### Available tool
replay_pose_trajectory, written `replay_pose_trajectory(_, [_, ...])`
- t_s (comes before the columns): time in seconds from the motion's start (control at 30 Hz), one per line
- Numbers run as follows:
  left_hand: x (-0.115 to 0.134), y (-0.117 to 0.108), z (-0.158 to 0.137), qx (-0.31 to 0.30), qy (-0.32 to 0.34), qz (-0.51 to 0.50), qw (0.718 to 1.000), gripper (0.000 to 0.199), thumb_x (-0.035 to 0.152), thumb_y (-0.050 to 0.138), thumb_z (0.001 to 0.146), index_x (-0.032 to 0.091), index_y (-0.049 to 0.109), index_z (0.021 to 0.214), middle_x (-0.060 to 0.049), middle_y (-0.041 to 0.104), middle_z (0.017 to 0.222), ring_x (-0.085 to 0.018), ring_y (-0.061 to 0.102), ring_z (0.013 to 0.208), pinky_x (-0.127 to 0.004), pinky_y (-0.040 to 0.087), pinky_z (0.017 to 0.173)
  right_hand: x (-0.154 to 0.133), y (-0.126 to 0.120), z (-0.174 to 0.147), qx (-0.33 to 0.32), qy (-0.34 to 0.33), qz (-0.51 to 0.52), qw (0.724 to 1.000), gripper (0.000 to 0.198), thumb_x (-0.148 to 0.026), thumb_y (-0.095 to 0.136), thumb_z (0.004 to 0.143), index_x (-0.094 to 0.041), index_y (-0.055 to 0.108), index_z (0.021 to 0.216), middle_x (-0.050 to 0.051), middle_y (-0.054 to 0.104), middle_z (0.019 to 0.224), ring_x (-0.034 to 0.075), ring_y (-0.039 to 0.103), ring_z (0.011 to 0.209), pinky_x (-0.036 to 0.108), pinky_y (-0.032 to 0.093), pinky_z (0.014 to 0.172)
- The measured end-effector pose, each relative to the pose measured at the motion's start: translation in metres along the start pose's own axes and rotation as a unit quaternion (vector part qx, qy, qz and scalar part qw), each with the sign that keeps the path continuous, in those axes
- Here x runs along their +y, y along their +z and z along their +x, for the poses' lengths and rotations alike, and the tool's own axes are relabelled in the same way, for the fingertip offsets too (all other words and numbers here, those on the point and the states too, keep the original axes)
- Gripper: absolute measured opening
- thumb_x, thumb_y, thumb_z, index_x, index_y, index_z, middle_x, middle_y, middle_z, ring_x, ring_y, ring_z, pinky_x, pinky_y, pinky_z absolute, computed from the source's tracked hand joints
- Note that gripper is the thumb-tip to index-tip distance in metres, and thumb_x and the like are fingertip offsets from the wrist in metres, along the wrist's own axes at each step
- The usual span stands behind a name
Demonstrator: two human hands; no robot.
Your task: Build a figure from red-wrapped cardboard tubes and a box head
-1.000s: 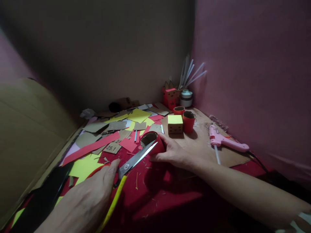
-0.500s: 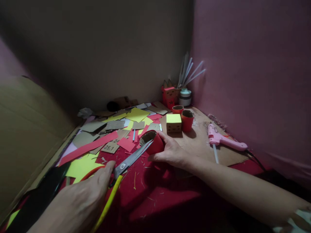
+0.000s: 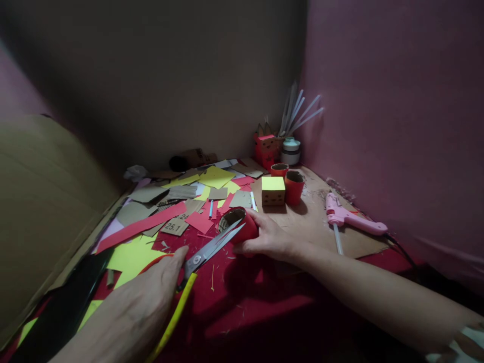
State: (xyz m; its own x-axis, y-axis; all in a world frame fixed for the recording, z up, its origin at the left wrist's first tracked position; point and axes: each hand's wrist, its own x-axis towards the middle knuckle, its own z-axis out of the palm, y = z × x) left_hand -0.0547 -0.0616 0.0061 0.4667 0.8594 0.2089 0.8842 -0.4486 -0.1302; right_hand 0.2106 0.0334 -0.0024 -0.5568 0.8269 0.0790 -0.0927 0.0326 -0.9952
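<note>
My left hand (image 3: 139, 307) grips a pair of scissors (image 3: 206, 249) with yellow handles, blades slightly apart and pointing up-right. The blade tips meet the rim of a red paper-covered cardboard tube (image 3: 239, 225) lying tilted on the red table. My right hand (image 3: 270, 237) holds that tube from the right side, fingers wrapped around it.
Paper and cardboard scraps (image 3: 181, 201) litter the table behind the tube. A yellow-topped cardboard box (image 3: 273, 190) and two red tubes (image 3: 293, 186) stand on a cardboard sheet. A pink glue gun (image 3: 350, 217) lies at right. A large cardboard sheet (image 3: 41, 201) leans at left.
The scissor blades have opened slightly at the tube's rim. My right hand and the tube stay almost in place; the view shifted a little.
</note>
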Motion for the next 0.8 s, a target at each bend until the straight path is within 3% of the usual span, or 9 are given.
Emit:
replay_pose_trajectory(0.1, [0.007,-0.009,0.008,0.012,0.068,0.073,0.995,0.049,0.008,0.027,0.087,-0.001,0.063,0.119,-0.026,0.072,0.104,-0.03,0.074,0.083,-0.039,0.062,0.067,0.009,0.001,0.002,-0.006,-0.024,0.03,0.999,0.048,-0.018,0.079,0.059,-0.02,0.058,0.103,-0.003,0.06,0.077,0.013,0.055,0.065,0.028,0.048,0.061])
replay_pose_trajectory(0.23, [0.008,-0.01,0.01,0.053,0.106,0.135,0.984,0.05,0.002,0.025,0.083,-0.006,0.064,0.113,-0.026,0.074,0.096,-0.027,0.074,0.072,-0.036,0.062,0.059,0.013,0.001,0.004,0.001,-0.024,0.029,0.999,0.052,-0.016,0.08,0.057,-0.021,0.059,0.104,-0.003,0.061,0.08,0.013,0.056,0.067,0.028,0.048,0.063])
replay_pose_trajectory(0.4, [-0.003,0.009,-0.002,0.056,0.092,0.167,0.98,0.052,-0.001,0.023,0.082,-0.006,0.056,0.123,-0.026,0.072,0.104,-0.026,0.074,0.074,-0.033,0.059,0.055,0.007,0.0,0.003,0.029,-0.023,-0.019,0.999,0.05,-0.015,0.08,0.055,-0.02,0.059,0.1,-0.002,0.061,0.083,0.015,0.056,0.073,0.029,0.047,0.067])
replay_pose_trajectory(0.53, [-0.012,0.018,-0.01,0.056,0.094,0.171,0.979,0.054,-0.004,0.024,0.081,-0.001,0.056,0.124,-0.022,0.072,0.107,-0.022,0.072,0.069,-0.029,0.056,0.054,-0.017,0.002,-0.004,0.035,0.04,-0.036,0.998,0.042,-0.014,0.071,0.057,-0.022,0.058,0.096,-0.002,0.059,0.078,0.018,0.057,0.073,0.031,0.048,0.066])
replay_pose_trajectory(0.63, [-0.012,0.017,-0.01,0.065,0.086,0.165,0.98,0.053,-0.002,0.024,0.083,0.0,0.053,0.127,-0.024,0.07,0.11,-0.024,0.073,0.075,-0.032,0.057,0.057,-0.027,0.003,-0.007,0.055,0.067,-0.056,0.995,0.039,-0.013,0.071,0.054,-0.021,0.059,0.089,-0.001,0.06,0.077,0.021,0.058,0.079,0.031,0.048,0.069])
replay_pose_trajectory(0.8, [-0.001,0.005,-0.002,0.047,0.075,0.108,0.99,0.051,0.004,0.024,0.087,-0.002,0.053,0.129,-0.026,0.07,0.111,-0.031,0.072,0.092,-0.04,0.061,0.069,-0.004,0.003,-0.001,0.014,0.008,-0.006,1.0,0.054,-0.017,0.071,0.057,-0.02,0.057,0.109,-0.001,0.06,0.082,0.015,0.055,0.072,0.029,0.047,0.065])
